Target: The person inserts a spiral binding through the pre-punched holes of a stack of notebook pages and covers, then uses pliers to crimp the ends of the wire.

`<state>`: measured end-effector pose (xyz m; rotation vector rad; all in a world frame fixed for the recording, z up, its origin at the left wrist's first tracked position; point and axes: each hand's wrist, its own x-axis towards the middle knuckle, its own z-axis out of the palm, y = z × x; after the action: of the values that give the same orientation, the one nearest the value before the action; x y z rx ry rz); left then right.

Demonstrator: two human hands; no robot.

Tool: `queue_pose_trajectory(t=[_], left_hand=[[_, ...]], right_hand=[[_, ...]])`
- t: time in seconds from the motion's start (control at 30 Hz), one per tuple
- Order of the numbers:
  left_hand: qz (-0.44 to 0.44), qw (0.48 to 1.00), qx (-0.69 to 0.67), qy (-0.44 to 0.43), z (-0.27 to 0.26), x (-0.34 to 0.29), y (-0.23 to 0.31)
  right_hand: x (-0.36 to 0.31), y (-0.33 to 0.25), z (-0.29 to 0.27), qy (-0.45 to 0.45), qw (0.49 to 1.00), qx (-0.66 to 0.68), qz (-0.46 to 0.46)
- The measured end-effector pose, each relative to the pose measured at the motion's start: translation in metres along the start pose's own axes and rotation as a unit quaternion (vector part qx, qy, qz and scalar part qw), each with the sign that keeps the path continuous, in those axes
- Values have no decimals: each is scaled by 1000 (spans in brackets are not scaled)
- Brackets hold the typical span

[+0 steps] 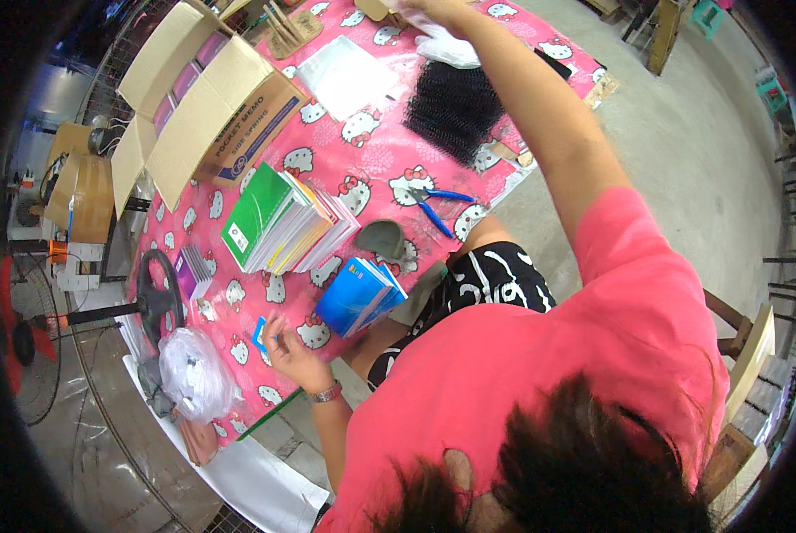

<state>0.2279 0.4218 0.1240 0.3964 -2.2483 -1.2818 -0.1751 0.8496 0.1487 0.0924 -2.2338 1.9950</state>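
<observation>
My left hand (296, 358) hovers at the near left edge of the table, its fingers loosely bent and apart. Just past its fingertips shows the edge of a small blue-covered piece (258, 334); I cannot tell whether they touch. Far off at the top edge, my right hand (441, 11) closes on a crumpled clear plastic bag (449, 46), its fingers partly cut off. Blue-covered notebooks (356, 296) lie right of my left hand. Behind them stands a thick stack of notebooks with a green cover (258, 216). Black spiral coils (454, 108) lie under my right forearm.
Blue-handled pliers (435, 211) lie open near a grey dish (380, 240). An open carton (238, 133) stands at the far left, with clear plastic sheets (346, 75) beside it. Purple notebooks (192, 273), a black wheel (160, 298) and a plastic bundle (195, 375) line the left edge.
</observation>
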Motion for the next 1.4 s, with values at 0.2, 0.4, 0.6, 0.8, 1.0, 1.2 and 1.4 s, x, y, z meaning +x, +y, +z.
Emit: queue_pose_trajectory(t=[0.2,0.4,0.6,0.8,1.0,1.2,1.4], left_hand=[[72,991,-62,-93,39,-5,50],[312,949,22,-38,63,8,105],[440,817,374,7,49,21,85],[439,889,-8,-130,36,18,171],[326,909,-126,-227,92,22,192],[326,804,74,-492,215,-6,217],[413,665,218,-583,326,-44,238]], right_hand=[[-7,-54,20,100,955,3,-278],[-239,-149,98,-332,897,102,-274],[-345,-175,61,-339,864,93,-360],[-333,-167,-41,-115,908,-284,-286],[-320,-86,-148,-46,886,-447,-113],[-364,-17,-279,94,925,-368,27],[-423,19,-346,106,822,-522,200]])
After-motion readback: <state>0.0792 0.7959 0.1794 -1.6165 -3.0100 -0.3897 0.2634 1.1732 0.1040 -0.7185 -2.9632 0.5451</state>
